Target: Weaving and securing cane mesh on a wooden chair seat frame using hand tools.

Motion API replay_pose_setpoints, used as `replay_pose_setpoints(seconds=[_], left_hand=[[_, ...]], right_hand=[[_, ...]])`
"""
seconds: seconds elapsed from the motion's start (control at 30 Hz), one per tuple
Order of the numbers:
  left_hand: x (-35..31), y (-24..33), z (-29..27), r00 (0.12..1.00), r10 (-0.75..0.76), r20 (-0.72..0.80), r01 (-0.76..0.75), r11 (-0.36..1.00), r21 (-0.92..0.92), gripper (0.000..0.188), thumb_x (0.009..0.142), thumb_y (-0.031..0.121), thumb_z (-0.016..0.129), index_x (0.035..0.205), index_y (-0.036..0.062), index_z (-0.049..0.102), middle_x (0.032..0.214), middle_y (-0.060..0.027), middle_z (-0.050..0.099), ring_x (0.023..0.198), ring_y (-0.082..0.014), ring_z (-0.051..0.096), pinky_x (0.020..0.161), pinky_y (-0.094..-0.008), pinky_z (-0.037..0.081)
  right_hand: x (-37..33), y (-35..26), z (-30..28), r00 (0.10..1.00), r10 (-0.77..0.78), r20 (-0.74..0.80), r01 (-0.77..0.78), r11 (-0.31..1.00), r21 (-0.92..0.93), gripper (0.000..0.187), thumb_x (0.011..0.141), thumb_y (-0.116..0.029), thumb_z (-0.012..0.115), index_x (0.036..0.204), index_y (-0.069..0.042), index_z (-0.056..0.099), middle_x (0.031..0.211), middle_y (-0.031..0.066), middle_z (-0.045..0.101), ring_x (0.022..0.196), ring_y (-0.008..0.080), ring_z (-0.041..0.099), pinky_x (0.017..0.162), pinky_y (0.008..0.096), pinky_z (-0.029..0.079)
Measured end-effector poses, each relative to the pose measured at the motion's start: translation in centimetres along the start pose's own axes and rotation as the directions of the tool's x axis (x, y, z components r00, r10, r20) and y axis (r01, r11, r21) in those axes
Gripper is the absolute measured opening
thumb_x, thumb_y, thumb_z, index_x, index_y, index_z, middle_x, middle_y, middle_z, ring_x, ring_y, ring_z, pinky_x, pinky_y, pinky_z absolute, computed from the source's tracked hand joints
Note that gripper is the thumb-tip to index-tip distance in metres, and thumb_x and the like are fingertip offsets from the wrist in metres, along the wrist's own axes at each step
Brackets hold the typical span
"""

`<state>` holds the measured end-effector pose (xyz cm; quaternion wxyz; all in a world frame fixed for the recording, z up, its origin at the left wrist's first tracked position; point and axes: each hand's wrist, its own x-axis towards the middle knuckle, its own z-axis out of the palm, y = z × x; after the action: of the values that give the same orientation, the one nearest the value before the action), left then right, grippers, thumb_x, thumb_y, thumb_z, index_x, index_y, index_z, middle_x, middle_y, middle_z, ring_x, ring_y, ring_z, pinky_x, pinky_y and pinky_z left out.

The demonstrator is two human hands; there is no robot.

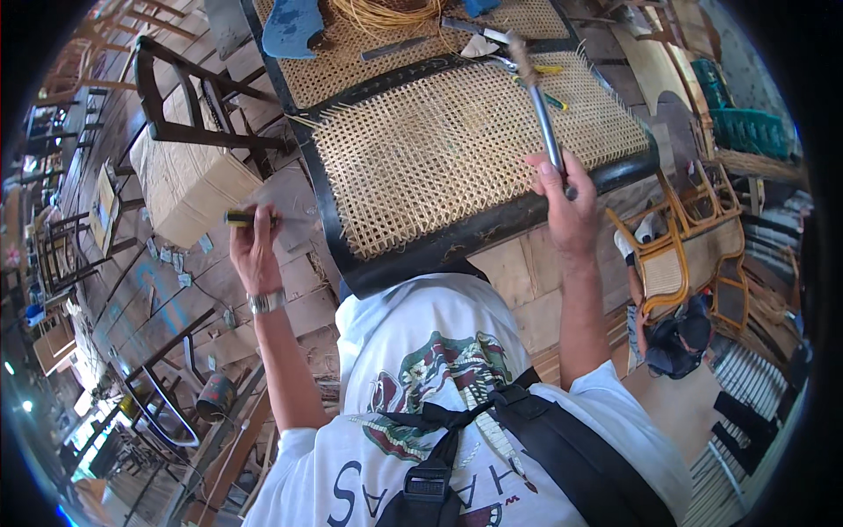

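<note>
My right hand is closed around a rod-like tool with a shiny metal shaft and a blurred brown far end; its exact kind is unclear. It rises over the right part of a woven cane panel set in a dark wooden frame. Off the frame's left side, my left hand grips a short tool with a yellow-and-black handle; its working end is blurred. Loose cane ends stick out along the panel's edges.
At the panel's far side lie a flat metal strip, yellow-handled pliers, a coil of cane strands and blue cloth. Left stand a cardboard box and a dark chair frame. At right, a person works by an orange-brown chair.
</note>
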<state>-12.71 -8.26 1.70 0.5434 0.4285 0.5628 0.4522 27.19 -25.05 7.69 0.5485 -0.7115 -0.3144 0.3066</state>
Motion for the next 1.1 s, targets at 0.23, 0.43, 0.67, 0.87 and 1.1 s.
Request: replay_pose_setpoints(seconds=[0.23, 0.43, 0.67, 0.87, 1.1], left_hand=[[11.1, -0.9, 9.3, 0.93, 0.076, 0.36, -0.04, 0.993, -0.107, 0.03, 0.096, 0.017, 0.077, 0.118, 0.0031, 0.062, 0.104, -0.0065, 0.073, 0.091, -0.0131, 0.069, 0.081, -0.0276, 0.059], [15.6, -1.9, 16.3, 0.864, 0.074, 0.498, 0.014, 0.985, -0.171, 0.028, 0.095, 0.013, 0.078, 0.115, 0.0013, 0.062, 0.103, -0.0084, 0.073, 0.093, -0.0153, 0.071, 0.084, -0.0311, 0.062], [18.0, -5.0, 20.0, 0.842, 0.079, 0.534, -0.04, 0.996, -0.084, 0.023, 0.095, 0.012, 0.077, 0.11, 0.0027, 0.063, 0.098, -0.0065, 0.073, 0.086, -0.0149, 0.072, 0.079, -0.0293, 0.061], [17.3, -6.6, 21.4, 0.84, 0.207, 0.501, -0.298, 0.949, 0.106, 0.025, 0.091, 0.022, 0.081, 0.106, 0.0068, 0.068, 0.091, -0.0019, 0.075, 0.08, -0.0111, 0.07, 0.073, -0.0282, 0.055], [16.1, -3.5, 22.7, 0.833, 0.143, 0.535, -0.418, 0.796, 0.438, 0.025, 0.089, 0.026, 0.083, 0.104, 0.0097, 0.072, 0.088, -0.0025, 0.077, 0.078, -0.0114, 0.071, 0.07, -0.0294, 0.054]], right_hand=[[-3.4, 1.8, 1.1, 0.95, 0.287, -0.12, -0.212, 0.879, 0.427, 0.04, 0.105, -0.013, 0.059, 0.143, -0.001, 0.054, 0.083, -0.0024, 0.053, 0.064, 0.0015, 0.041, 0.054, 0.0176, 0.033], [-5.4, 1.0, 4.4, 0.951, 0.308, -0.042, -0.277, 0.901, 0.334, 0.05, 0.104, -0.011, 0.057, 0.151, -0.001, 0.046, 0.1, 0.0058, 0.067, 0.066, 0.0021, 0.046, 0.059, 0.0163, 0.041], [-3.0, 1.5, 9.8, 0.956, 0.155, 0.248, -0.146, 0.988, -0.054, 0.047, 0.102, -0.011, 0.059, 0.148, -0.002, 0.053, 0.099, -0.0005, 0.065, 0.077, 0.0054, 0.051, 0.068, 0.0215, 0.045], [-1.9, 1.7, 11.8, 0.895, 0.171, 0.412, -0.117, 0.981, -0.154, 0.045, 0.099, -0.013, 0.062, 0.141, 0.002, 0.056, 0.11, 0.0182, 0.073, 0.087, 0.0151, 0.067, 0.077, 0.0298, 0.054], [3.3, 2.7, 12.9, 0.945, 0.16, 0.285, -0.06, 0.942, -0.331, 0.038, 0.1, -0.018, 0.061, 0.134, -0.001, 0.061, 0.083, 0.0167, 0.07, 0.07, 0.0227, 0.068, 0.065, 0.0388, 0.053]])
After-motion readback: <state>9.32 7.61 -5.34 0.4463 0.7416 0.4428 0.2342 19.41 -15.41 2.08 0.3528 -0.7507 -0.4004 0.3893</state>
